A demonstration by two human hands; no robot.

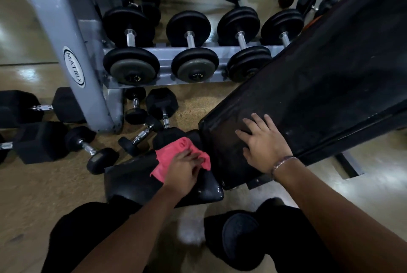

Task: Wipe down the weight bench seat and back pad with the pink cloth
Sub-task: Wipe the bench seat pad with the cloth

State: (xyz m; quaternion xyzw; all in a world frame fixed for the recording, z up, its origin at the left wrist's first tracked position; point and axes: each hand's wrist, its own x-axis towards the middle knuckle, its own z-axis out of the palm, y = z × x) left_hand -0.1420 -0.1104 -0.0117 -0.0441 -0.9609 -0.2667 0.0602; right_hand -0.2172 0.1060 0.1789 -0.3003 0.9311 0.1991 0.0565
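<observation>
The left hand grips the pink cloth on the seat at 6 o'clock, the right hand rests flat, fingers spread, on the back pad at 3, dumbbell rack at 11.

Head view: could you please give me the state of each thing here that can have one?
cloth, bunched on the seat under the left hand.
left hand, fingers curled on the cloth.
right hand, flat, fingers spread, on the back pad's lower end.
back pad, inclined.
seat, partly covered by the cloth.
rack dumbbells, seated in their cradles.
floor dumbbells, lying loose beside the rack.
</observation>
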